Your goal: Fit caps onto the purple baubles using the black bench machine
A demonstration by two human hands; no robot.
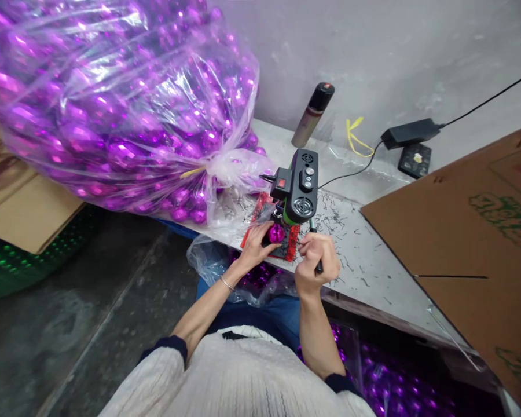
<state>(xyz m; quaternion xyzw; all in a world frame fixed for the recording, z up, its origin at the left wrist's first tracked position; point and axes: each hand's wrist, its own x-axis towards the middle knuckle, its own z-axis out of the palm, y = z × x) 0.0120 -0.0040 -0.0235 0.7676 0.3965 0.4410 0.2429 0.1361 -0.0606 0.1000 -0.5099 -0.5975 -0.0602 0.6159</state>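
**Purple ball held under the bench machine, lever in the other hand**

The biggest thing in view is a clear plastic sack (113, 104) stuffed with shiny purple balls; it is knotted at the neck and lies across the left end of the table (364, 249). On the right, a large sheet of brown cardboard (469, 231) leans over the table's edge. The tabletop between them is scattered with small dark slivers. A smaller open bag (252, 278) with more purple balls sits low, just in front of the person's lap.

At the table's near edge stands a small black and green machine (301, 185) on a red base (292, 246), with its cable running back to a power adapter (410, 132) near the wall. A spray can (312, 114) stands behind it, well apart from the hands.

The left hand (256, 243) has its fingers curled around one purple ball (276, 233), pressing it onto the red base directly under the machine's head. The right hand (316, 260) is closed in a fist around the dark handle (318, 267) that sticks out beside the machine.

Judging by this, the ball is seated and the work is at the point of operating the machine. That calls for the left hand to keep the smooth, round ball from rolling, with its fingertips clear of the head, while the right hand works the handle evenly.
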